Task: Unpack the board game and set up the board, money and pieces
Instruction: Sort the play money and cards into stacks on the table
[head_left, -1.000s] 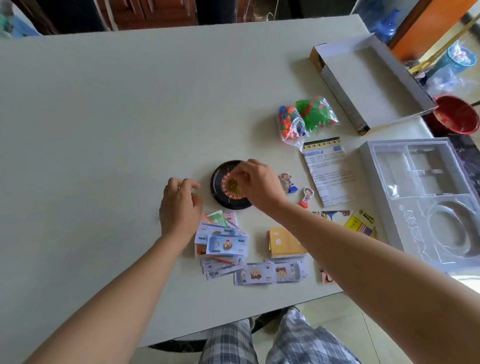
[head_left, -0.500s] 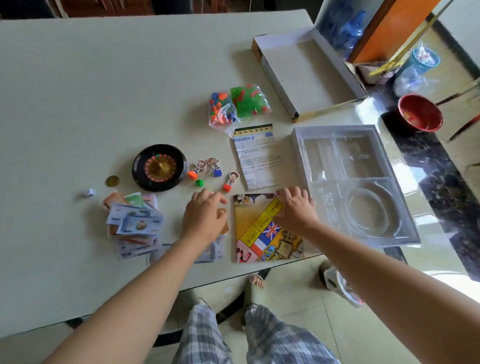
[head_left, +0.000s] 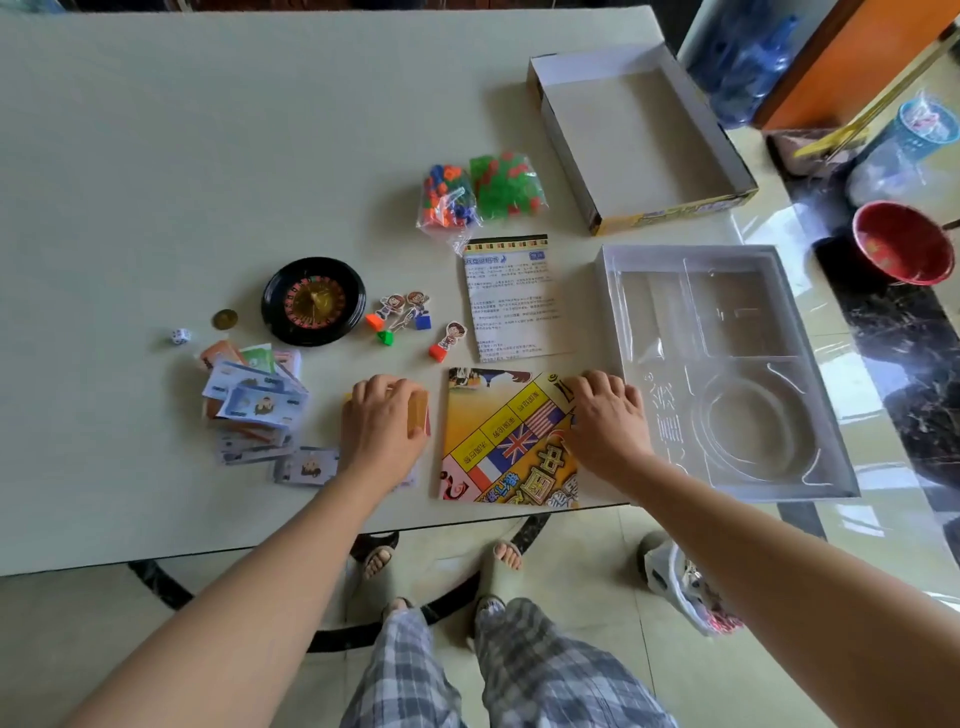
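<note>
The folded game board (head_left: 498, 441), yellow with flag squares, lies at the table's near edge. My right hand (head_left: 605, 421) holds its right edge with curled fingers. My left hand (head_left: 382, 426) grips a stack of yellow cards (head_left: 418, 415) just left of the board. A loose pile of paper money (head_left: 254, 395) lies further left. Behind it are a black roulette wheel (head_left: 313, 301), a gold coin (head_left: 224, 318) and a white die (head_left: 180, 336). Several cartoon pawns (head_left: 400, 314) on coloured bases lie right of the wheel.
Two bags of small plastic pieces (head_left: 483, 195) and an instruction sheet (head_left: 511, 296) lie behind the board. A clear plastic insert tray (head_left: 727, 364) sits to the right, and the open game box (head_left: 634, 135) stands at the far right. A red bowl (head_left: 904, 241) stands off the table.
My right hand left the roulette wheel and came to the folded board's right edge. My left hand moved right from beside the money onto the yellow card stack. Over the last half second both stay put.
</note>
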